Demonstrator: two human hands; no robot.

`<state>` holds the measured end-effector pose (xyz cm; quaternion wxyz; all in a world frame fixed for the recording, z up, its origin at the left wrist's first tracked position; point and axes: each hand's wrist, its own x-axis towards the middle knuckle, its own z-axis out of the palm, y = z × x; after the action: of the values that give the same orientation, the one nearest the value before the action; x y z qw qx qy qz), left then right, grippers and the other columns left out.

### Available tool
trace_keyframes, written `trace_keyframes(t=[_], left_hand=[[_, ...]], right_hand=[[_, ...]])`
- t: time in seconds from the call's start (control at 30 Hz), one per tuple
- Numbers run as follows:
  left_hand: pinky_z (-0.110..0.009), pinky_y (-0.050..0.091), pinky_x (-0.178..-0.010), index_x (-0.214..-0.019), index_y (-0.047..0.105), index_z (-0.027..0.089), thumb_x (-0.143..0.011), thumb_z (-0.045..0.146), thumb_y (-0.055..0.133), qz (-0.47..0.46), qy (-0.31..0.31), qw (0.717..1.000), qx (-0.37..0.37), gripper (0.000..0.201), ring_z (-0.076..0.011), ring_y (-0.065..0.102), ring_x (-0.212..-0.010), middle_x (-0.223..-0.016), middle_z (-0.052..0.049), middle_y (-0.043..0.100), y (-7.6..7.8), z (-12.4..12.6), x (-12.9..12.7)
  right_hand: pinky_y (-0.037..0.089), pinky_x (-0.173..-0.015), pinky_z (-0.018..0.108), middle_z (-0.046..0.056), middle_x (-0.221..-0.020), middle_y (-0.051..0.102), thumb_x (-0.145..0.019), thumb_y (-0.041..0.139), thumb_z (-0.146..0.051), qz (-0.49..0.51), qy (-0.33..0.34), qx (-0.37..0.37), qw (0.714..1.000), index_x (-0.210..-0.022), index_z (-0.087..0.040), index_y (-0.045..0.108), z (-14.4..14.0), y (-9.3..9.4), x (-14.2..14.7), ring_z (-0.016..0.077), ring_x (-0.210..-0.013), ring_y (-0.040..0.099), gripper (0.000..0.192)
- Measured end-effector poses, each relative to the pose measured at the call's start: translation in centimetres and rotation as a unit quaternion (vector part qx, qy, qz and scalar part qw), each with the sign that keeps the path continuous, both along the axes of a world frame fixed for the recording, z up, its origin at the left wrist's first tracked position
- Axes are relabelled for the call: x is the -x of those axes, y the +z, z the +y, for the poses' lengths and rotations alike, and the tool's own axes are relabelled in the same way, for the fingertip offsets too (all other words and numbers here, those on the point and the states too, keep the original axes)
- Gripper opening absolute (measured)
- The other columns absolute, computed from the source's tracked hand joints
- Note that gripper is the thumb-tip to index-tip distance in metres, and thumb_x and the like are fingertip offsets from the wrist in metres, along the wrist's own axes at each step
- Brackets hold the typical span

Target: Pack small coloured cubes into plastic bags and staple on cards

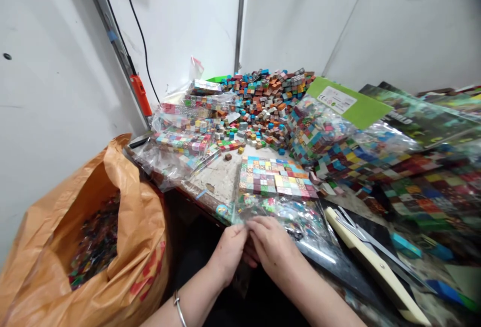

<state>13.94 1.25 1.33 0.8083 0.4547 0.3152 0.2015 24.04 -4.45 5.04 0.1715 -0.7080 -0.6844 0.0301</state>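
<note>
At the table's near edge, my left hand (228, 251) and my right hand (273, 244) meet, fingertips pinched together. They grip the near edge of a clear plastic bag (306, 215); the exact spot between the fingertips is hidden. Inside the bag, flat rows of printed colourful cubes (268, 176) lie towards the far end. Closer to my hands the bag holds a packet of small multicoloured pieces (278, 205), too jumbled to make out singly.
A large heap of loose cubes (266, 101) fills the back. Filled clear bags (184, 139) lie left, and more bags with a green card (347, 104) are piled right. Scissors (379, 247) and a cream-handled tool (376, 264) lie right. An orange sack (146, 216) stands left; an orange electric screwdriver (141, 95) hangs behind.
</note>
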Motion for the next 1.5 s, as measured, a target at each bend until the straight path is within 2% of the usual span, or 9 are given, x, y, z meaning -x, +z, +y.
trace_keyframes(t=[0.23, 0.6, 0.77, 0.83, 0.9, 1.03, 1.2, 1.3, 1.5], left_hand=[[-0.019, 0.043, -0.04, -0.076, 0.055, 0.011, -0.076, 0.052, 0.046, 0.022, -0.057, 0.998, 0.033, 0.042, -0.013, 0.059, -0.048, -0.062, -0.006, 0.061, -0.6, -0.8, -0.5], [-0.017, 0.036, -0.033, -0.068, 0.055, 0.009, -0.072, 0.054, 0.047, 0.064, -0.038, 0.997, 0.014, 0.046, -0.0137, 0.057, -0.043, -0.057, -0.008, 0.061, -0.5, -1.5, -2.1], [-0.018, 0.037, -0.033, -0.068, 0.055, 0.009, -0.072, 0.055, 0.048, 0.063, -0.075, 0.994, 0.041, 0.046, -0.0143, 0.058, -0.043, -0.059, -0.009, 0.062, -0.4, -1.7, -1.2], [-0.019, 0.04, -0.036, -0.071, 0.056, 0.008, -0.07, 0.055, 0.051, 0.058, -0.095, 0.992, 0.066, 0.047, -0.0146, 0.059, -0.044, -0.063, -0.01, 0.063, -0.4, -2.0, -1.0], [-0.02, 0.043, -0.038, -0.077, 0.057, 0.008, -0.069, 0.054, 0.053, 0.048, -0.099, 0.99, 0.091, 0.047, -0.0152, 0.06, -0.048, -0.069, -0.011, 0.064, -0.4, -2.4, -1.1], [-0.02, 0.045, -0.042, -0.085, 0.057, 0.009, -0.071, 0.048, 0.055, 0.026, -0.074, 0.991, 0.113, 0.042, -0.0164, 0.062, -0.055, -0.077, -0.012, 0.064, 0.0, -3.1, -1.6], [-0.022, 0.048, -0.051, -0.092, 0.056, 0.008, -0.074, 0.041, 0.056, 0.009, -0.026, 0.992, 0.124, 0.037, -0.0179, 0.064, -0.064, -0.083, -0.013, 0.064, 0.3, -3.4, -1.7], [-0.022, 0.049, -0.052, -0.097, 0.054, 0.009, -0.076, 0.038, 0.055, -0.003, 0.003, 0.991, 0.13, 0.036, -0.0174, 0.064, -0.065, -0.083, -0.012, 0.064, 0.3, -3.3, -1.6], [-0.023, 0.05, -0.055, -0.095, 0.056, 0.008, -0.076, 0.032, 0.056, -0.009, 0.044, 0.99, 0.133, 0.031, -0.0167, 0.064, -0.065, -0.083, -0.012, 0.064, 0.5, -3.3, -1.7]], right_hand=[[0.051, -0.073, 0.03, 0.011, -0.096, 0.063, -0.083, 0.036, -0.013, 0.047, 0.002, -0.084, 0.995, -0.1, -0.015, 0.058, -3.9, 1.0, -1.0, 0.0176, -0.085, 0.059, 0.028], [0.049, -0.082, 0.037, 0.018, -0.105, 0.062, -0.082, 0.034, -0.013, -0.007, -0.048, -0.083, 0.995, -0.101, -0.008, 0.061, -1.1, -1.8, -3.8, 0.0244, -0.1, 0.057, 0.034], [0.051, -0.075, 0.024, 0.007, -0.096, 0.064, -0.083, 0.04, -0.013, 0.041, -0.001, -0.127, 0.991, -0.097, -0.019, 0.06, -4.8, 0.8, -2.4, 0.0145, -0.088, 0.059, 0.025], [0.05, -0.068, 0.023, 0.004, -0.086, 0.063, -0.083, 0.045, -0.017, 0.026, -0.023, -0.18, 0.983, -0.093, -0.021, 0.06, -6.1, 2.5, -2.5, 0.0137, -0.079, 0.058, 0.019], [0.047, -0.07, 0.031, 0.008, -0.088, 0.059, -0.081, 0.049, -0.023, -0.049, -0.078, -0.231, 0.969, -0.095, -0.019, 0.06, -6.6, 3.8, -3.2, 0.0185, -0.081, 0.055, 0.018], [0.038, -0.082, 0.044, 0.014, -0.104, 0.053, -0.078, 0.052, -0.025, -0.165, -0.125, -0.212, 0.955, -0.104, -0.014, 0.058, -5.1, 3.8, -4.8, 0.0273, -0.094, 0.049, 0.029], [0.033, -0.074, 0.035, 0.003, -0.093, 0.063, -0.08, 0.053, -0.022, -0.183, -0.095, -0.141, 0.968, -0.09, -0.023, 0.063, -2.8, 2.9, -6.0, 0.0219, -0.087, 0.052, 0.014], [0.032, -0.069, 0.03, 0.0, -0.078, 0.064, -0.081, 0.052, -0.02, -0.177, -0.062, -0.148, 0.971, -0.082, -0.021, 0.063, -2.3, 3.8, -6.5, 0.0162, -0.075, 0.056, 0.011], [0.034, -0.066, 0.028, 0.002, -0.076, 0.064, -0.083, 0.047, -0.023, -0.191, -0.067, -0.172, 0.964, -0.078, -0.02, 0.064, -1.3, 6.5, -7.4, 0.0164, -0.074, 0.058, 0.018]])
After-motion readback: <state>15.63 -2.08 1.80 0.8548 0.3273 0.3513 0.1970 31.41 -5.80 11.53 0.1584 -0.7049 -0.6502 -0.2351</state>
